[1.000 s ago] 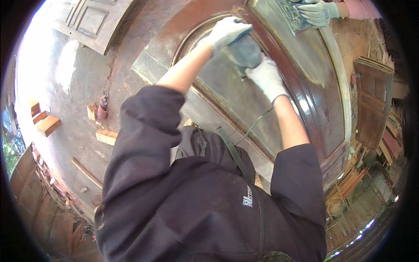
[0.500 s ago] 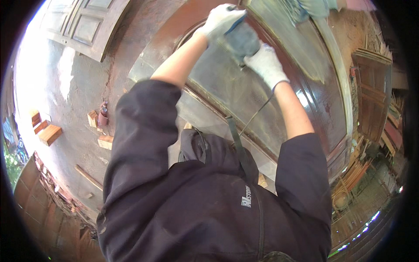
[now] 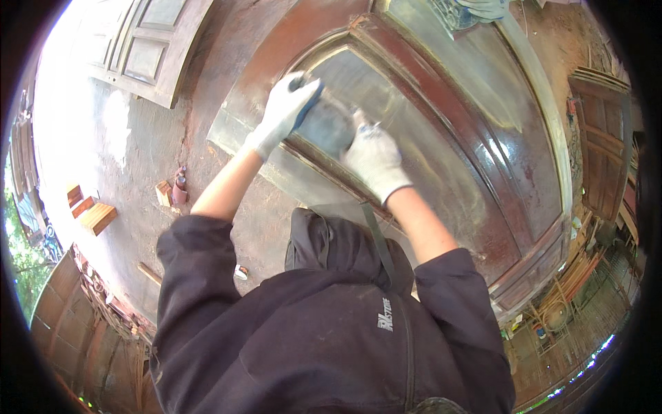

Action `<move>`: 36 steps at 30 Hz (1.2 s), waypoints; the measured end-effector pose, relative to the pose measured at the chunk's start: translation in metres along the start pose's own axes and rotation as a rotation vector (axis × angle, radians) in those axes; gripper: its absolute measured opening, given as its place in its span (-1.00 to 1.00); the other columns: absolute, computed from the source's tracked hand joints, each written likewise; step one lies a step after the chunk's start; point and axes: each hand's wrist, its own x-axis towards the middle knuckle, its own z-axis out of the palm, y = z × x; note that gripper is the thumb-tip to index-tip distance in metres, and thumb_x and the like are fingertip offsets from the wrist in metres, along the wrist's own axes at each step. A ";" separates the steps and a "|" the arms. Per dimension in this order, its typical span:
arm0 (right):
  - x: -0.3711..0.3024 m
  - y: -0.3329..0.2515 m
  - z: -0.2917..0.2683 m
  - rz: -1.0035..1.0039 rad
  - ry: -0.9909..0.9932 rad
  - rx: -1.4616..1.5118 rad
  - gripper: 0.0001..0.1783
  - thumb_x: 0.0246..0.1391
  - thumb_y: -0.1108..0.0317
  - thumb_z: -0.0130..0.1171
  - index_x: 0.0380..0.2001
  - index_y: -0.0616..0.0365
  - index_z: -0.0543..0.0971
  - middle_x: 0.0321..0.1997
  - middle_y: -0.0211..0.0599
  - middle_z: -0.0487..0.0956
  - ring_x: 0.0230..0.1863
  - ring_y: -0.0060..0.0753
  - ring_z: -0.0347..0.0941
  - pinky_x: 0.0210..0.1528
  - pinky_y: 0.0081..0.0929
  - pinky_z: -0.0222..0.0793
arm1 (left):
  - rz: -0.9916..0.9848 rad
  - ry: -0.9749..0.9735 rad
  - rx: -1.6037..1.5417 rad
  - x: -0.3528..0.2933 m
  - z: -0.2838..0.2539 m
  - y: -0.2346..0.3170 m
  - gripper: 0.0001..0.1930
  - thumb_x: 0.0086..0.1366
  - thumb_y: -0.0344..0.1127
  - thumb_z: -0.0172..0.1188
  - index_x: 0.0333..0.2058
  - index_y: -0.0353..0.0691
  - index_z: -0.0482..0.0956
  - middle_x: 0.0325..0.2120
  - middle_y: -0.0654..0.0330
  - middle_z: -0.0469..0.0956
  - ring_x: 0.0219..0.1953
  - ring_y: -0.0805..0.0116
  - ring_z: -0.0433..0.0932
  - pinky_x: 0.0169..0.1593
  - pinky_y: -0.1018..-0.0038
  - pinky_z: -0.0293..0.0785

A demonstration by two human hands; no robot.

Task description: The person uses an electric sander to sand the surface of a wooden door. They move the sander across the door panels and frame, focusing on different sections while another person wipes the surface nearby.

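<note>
Grey floor point(image 3: 145, 152) is seen beside a brown door point(image 3: 441, 165), over whose panel a blurred grey tool point(image 3: 327, 127) is held between the hands. Its left side is gripped by the curled left hand point(image 3: 286, 107), its right by the half-closed right hand point(image 3: 376, 159). Pressure should probably be kept even. Wooden blocks point(image 3: 96, 218) are left of the hands; another person's glove point(image 3: 483, 8) is beyond.

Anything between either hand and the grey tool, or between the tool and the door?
Nothing visible but the gloves: the left hand and right hand are on the grey tool, which is over the door. Its underside is hidden, so I cannot tell what lies beneath. Another person's hand is apart from it.
</note>
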 end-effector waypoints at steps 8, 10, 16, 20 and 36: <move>0.071 0.031 -0.055 0.042 0.263 0.086 -0.43 -0.11 0.28 0.20 0.04 0.28 0.51 -0.02 0.22 0.60 0.06 0.08 0.56 0.15 -0.15 0.46 | 0.231 -0.119 0.480 0.126 0.053 0.086 -0.55 0.34 0.04 0.15 -0.22 -0.34 0.62 -0.36 0.12 0.59 -0.28 0.35 0.52 -0.09 0.41 0.44; 0.067 0.027 -0.050 0.036 0.224 0.079 -0.43 -0.10 0.27 0.19 0.03 0.29 0.51 -0.02 0.22 0.60 0.07 0.08 0.55 0.15 -0.14 0.46 | 0.464 -0.158 0.597 0.114 0.040 0.074 -0.56 0.36 0.02 0.13 -0.18 -0.32 0.63 -0.30 0.11 0.60 -0.24 0.37 0.52 -0.05 0.43 0.42; 0.036 -0.011 -0.002 -0.122 0.125 -0.043 -0.48 0.08 0.31 0.03 0.10 0.36 0.46 0.04 0.16 0.58 0.04 0.02 0.59 0.05 -0.14 0.52 | 0.092 -0.045 0.286 0.046 -0.030 0.017 -0.71 0.35 -0.19 0.17 -0.14 -0.32 0.61 -0.28 0.17 0.61 -0.19 0.48 0.54 -0.06 0.51 0.46; 0.020 0.001 0.023 -0.208 0.137 -0.011 -0.46 0.10 0.32 -0.01 0.13 0.39 0.43 0.06 0.16 0.58 0.04 0.01 0.59 0.02 -0.12 0.54 | -0.039 0.051 0.059 0.003 -0.030 0.006 -0.82 0.36 -0.23 0.18 -0.31 -0.22 0.61 -0.39 0.33 0.56 -0.32 0.58 0.47 -0.18 0.60 0.40; 0.030 -0.001 -0.010 -0.090 0.129 0.046 -0.52 -0.06 0.37 0.10 0.00 0.29 0.50 -0.08 0.16 0.62 -0.02 0.09 0.59 0.06 -0.13 0.51 | 0.298 -0.002 0.523 0.032 -0.018 0.016 -0.77 0.39 -0.28 0.05 -0.21 -0.31 0.60 -0.28 0.07 0.58 -0.22 0.26 0.54 -0.06 0.43 0.44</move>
